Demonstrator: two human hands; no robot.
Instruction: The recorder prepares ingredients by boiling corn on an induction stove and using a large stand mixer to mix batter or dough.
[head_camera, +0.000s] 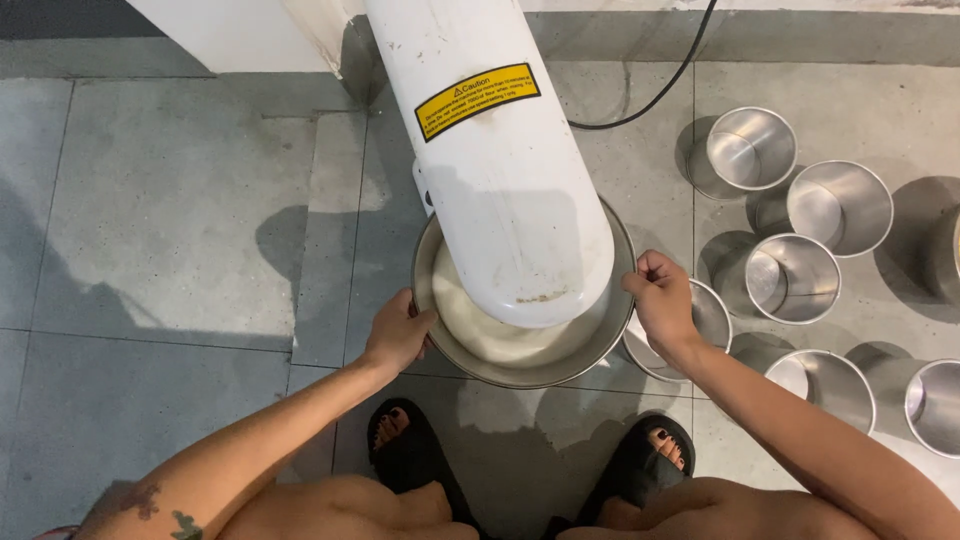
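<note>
A wide steel mixing bowl (520, 365) sits low over the grey tiled floor (170, 230), in the middle of the scene, under the white head of a stand mixer (500, 170) that covers most of its opening; pale, creamy batter (480, 335) shows in the part left uncovered. The left hand (398, 335) grasps the bowl's left rim, thumb on the edge and fingers curled around the outside. The right hand (660, 300) is closed on the right rim, fingers bent over it. A yellow warning label (477, 100) lies on the mixer's head, and a black cable (650, 95) runs off behind it at the far side. To the right stand several empty round metal tins (795, 275), one just beside the bowl under the right wrist. Near the viewer, two feet in black sandals (410, 450) rest on the floor below the bowl.
</note>
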